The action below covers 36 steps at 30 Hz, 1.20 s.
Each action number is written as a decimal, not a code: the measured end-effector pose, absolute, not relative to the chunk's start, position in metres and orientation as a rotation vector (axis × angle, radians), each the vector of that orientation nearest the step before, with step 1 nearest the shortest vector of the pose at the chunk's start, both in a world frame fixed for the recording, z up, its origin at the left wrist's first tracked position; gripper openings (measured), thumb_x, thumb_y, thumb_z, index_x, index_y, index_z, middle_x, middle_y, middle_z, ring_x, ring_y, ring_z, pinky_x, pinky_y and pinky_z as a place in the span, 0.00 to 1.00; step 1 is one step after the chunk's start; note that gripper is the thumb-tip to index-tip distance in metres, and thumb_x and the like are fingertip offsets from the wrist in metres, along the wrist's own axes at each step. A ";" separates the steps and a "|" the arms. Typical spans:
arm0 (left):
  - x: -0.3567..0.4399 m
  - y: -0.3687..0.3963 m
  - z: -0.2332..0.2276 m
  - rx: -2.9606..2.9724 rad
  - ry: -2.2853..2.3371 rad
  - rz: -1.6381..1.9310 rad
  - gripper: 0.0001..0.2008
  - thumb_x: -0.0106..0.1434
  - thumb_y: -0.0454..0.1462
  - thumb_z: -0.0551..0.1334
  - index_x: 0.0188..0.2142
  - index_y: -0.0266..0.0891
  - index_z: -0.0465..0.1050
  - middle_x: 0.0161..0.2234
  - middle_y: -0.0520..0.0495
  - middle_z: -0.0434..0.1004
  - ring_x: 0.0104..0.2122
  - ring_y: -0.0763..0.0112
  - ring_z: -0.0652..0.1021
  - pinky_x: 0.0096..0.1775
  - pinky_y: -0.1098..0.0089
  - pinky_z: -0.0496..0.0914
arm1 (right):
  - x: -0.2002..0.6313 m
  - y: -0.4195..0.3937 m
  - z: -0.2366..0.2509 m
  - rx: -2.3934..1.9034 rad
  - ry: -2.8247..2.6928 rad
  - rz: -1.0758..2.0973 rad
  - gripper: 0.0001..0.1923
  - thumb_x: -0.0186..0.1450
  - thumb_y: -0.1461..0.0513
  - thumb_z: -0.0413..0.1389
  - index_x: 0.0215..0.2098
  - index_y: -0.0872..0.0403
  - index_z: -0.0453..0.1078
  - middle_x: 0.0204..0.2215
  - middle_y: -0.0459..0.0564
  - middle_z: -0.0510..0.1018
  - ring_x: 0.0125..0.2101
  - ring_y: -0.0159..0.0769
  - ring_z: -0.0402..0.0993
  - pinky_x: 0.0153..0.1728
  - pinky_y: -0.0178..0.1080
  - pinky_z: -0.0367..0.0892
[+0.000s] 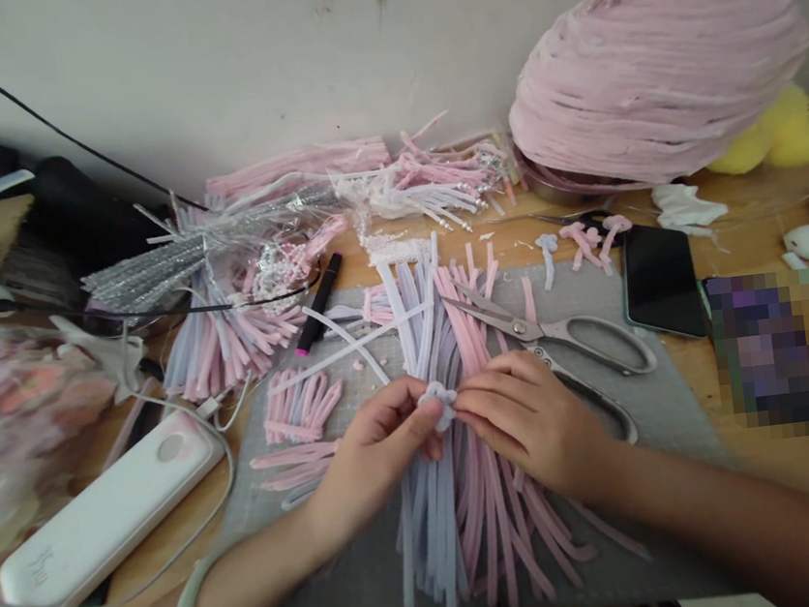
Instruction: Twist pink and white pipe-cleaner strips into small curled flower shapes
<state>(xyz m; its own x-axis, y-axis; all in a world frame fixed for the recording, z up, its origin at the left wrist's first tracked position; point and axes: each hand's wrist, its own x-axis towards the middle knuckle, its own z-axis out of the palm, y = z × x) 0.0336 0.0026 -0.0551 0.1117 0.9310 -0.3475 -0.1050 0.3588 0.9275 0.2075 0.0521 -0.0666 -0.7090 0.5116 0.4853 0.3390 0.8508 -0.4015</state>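
Note:
Between my two hands is a small pale lavender flower of bent pipe cleaner, with a stem hanging down below it. My left hand pinches its left side between thumb and fingers. From the right, the fingertips of my right hand close on its other edge. Under both hands lie loose bunches of lavender pipe cleaners and pink pipe cleaners on a grey cutting mat. A pair of scissors rests partly open just beyond my right hand.
Short bent pink pieces lie left on the mat, near a black marker. A white power bank with cables sits further left. Bagged pipe cleaners line the wall. To the right are a phone and a large pink fuzzy bundle.

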 end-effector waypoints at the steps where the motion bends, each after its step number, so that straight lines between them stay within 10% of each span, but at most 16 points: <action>1: 0.034 0.003 -0.054 0.906 1.205 0.923 0.11 0.59 0.42 0.57 0.26 0.36 0.65 0.19 0.54 0.66 0.21 0.78 0.67 0.28 0.75 0.62 | 0.207 0.052 -0.067 -0.618 -2.422 0.373 0.07 0.63 0.66 0.50 0.36 0.58 0.69 0.32 0.51 0.76 0.35 0.37 0.65 0.38 0.42 0.63; 22: 0.032 0.004 -0.054 0.877 1.190 0.818 0.10 0.56 0.40 0.59 0.25 0.35 0.69 0.19 0.54 0.63 0.20 0.79 0.63 0.23 0.76 0.57 | 0.202 0.056 -0.065 -0.816 -2.201 1.254 0.05 0.59 0.60 0.55 0.28 0.55 0.68 0.29 0.48 0.74 0.40 0.36 0.66 0.43 0.43 0.58; 36: 0.024 0.007 -0.057 0.865 1.065 0.725 0.11 0.57 0.42 0.58 0.28 0.35 0.69 0.21 0.53 0.66 0.20 0.80 0.64 0.23 0.76 0.57 | 0.208 0.071 -0.062 -0.578 -2.363 1.154 0.07 0.61 0.60 0.54 0.28 0.55 0.68 0.27 0.47 0.75 0.34 0.33 0.68 0.39 0.40 0.58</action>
<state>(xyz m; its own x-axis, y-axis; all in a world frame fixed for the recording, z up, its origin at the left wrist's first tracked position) 0.0238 0.0070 -0.0565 0.3241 0.8422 -0.4308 -0.0922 0.4813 0.8717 0.2084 0.0710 -0.0624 -0.8133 0.5443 0.2057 0.1722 0.5629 -0.8084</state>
